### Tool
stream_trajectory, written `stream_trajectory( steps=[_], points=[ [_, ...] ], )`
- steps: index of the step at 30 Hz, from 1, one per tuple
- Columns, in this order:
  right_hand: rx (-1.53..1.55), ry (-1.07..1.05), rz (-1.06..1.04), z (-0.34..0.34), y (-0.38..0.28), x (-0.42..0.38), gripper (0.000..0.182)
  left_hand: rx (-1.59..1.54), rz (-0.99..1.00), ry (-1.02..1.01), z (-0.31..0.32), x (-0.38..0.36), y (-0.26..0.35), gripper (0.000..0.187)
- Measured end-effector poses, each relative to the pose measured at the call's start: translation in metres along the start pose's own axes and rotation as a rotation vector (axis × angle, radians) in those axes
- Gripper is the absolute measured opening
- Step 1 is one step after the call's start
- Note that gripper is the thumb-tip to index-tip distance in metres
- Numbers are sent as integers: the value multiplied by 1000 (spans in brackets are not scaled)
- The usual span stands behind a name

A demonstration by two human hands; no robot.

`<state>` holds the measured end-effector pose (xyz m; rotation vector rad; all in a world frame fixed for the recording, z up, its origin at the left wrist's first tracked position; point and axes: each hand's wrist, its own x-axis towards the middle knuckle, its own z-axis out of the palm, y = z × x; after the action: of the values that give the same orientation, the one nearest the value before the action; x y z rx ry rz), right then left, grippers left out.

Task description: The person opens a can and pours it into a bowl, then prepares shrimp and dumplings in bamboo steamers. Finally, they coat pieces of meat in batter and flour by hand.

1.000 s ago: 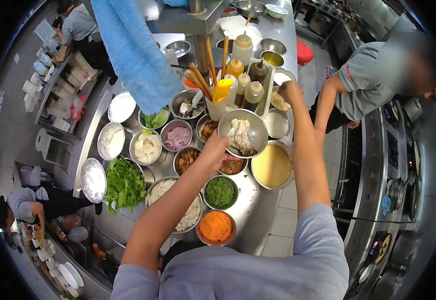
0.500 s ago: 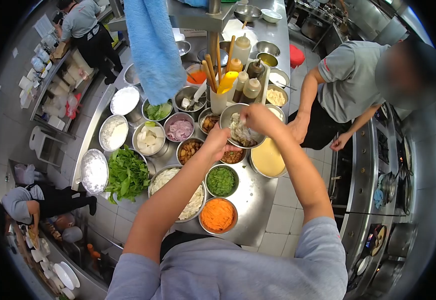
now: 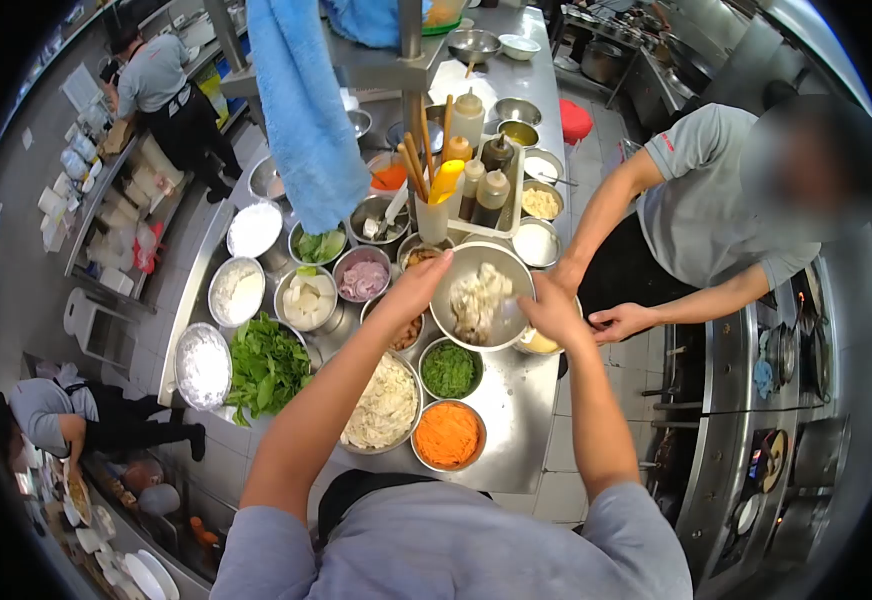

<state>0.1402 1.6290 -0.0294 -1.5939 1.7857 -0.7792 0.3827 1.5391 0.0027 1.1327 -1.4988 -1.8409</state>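
Observation:
A metal bowl (image 3: pixel 497 258) is held tilted above the counter, with pale, wet-looking pieces of food (image 3: pixel 483 293) inside. My left hand (image 3: pixel 424 284) grips its left rim. At the right rim is my right hand (image 3: pixel 550 312), closed on the edge with fingertips just inside the bowl. Below it stand a bowl of chopped greens (image 3: pixel 449 370) and a bowl of shredded carrot (image 3: pixel 448 434). Partly hidden by my right hand, a bowl of yellow liquid (image 3: pixel 540 342) sits beside a co-worker's hands (image 3: pixel 620 321).
Bowls of white powder (image 3: pixel 202 366), leafy greens (image 3: pixel 266 366) and pale shreds (image 3: pixel 384 402) line the left. Squeeze bottles (image 3: pixel 492 196) and a utensil holder (image 3: pixel 432 220) stand behind. A blue towel (image 3: pixel 308 120) hangs from the shelf. A co-worker (image 3: pixel 701 190) stands at right.
The metal bowl has moved down toward me and shows more of its inside. My right hand has left the food for the right rim. The co-worker's hands have come closer to the yellow-liquid bowl.

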Motion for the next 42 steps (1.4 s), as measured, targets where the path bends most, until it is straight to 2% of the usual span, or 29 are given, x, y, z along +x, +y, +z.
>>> stream_trajectory(
  steps=[1,2,4,5,7,9,12,15,19,20,23,29,34,42],
  points=[
    [106,34,9,4,-4,-19,43,146,27,-52,-1,5,10,45],
    [110,119,-9,10,1,-38,45,373,169,-52,-3,27,0,48],
    [194,93,228,13,-7,-77,43,392,318,-11,16,70,-11,47],
    [205,122,184,18,-3,-93,41,456,401,44,29,88,0,48],
    [210,128,232,22,-4,-123,38,640,562,210,51,125,29,50],
    [266,115,306,22,-7,-148,38,760,531,435,54,188,39,50],
    [167,129,396,27,-1,-177,36,979,361,693,49,262,17,39],
    [223,194,411,30,7,-205,36,1342,283,565,47,269,20,32],
    [173,171,552,17,-7,-225,34,1502,369,601,44,268,23,24],
    [167,186,537,18,-3,-228,34,1518,415,617,42,270,22,22],
    [144,220,503,21,7,-237,32,1539,239,502,43,285,30,25],
    [141,206,543,16,4,-235,30,1711,360,383,32,286,26,26],
    [134,217,555,13,4,-230,30,1706,277,267,23,280,33,27],
    [135,219,488,23,21,-227,34,1636,376,286,23,282,29,26]
  ],
)
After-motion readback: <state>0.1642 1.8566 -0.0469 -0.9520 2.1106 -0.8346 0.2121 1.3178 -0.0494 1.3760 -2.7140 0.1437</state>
